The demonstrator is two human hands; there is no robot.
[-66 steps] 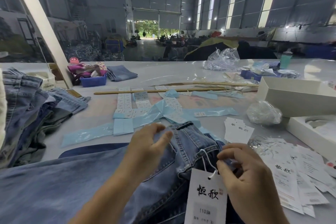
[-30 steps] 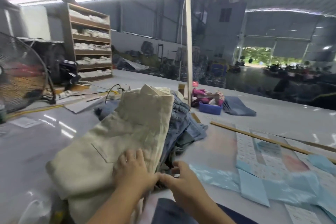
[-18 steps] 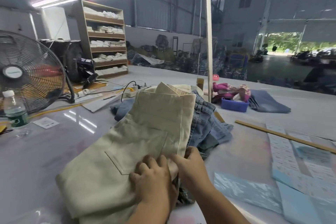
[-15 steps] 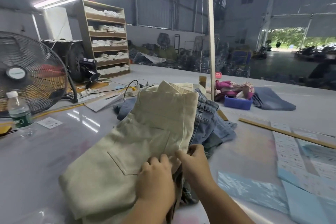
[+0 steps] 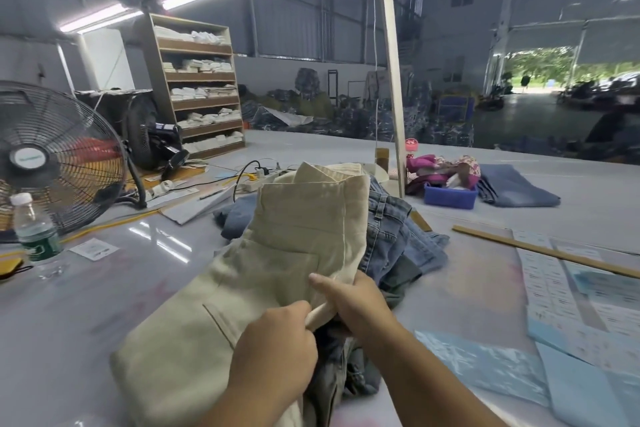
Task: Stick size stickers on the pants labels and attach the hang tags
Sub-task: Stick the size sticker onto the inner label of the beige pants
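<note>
Now I've left the tagged jeans and turned to the pile at the table's left side — next pair up. My left hand (image 5: 277,340) and right hand (image 5: 353,298) both pinch the near edge of the beige pants (image 5: 277,253), coarse woven cotton, folded flat atop rumpled denim jeans (image 5: 398,243).

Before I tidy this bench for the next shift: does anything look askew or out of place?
Mostly the jeans: a crumpled heap under the beige pants, not folded. Both hands, left and right, grip the beige pants' edge. The bottle stands upright; nothing looks spilled or damaged.
</note>
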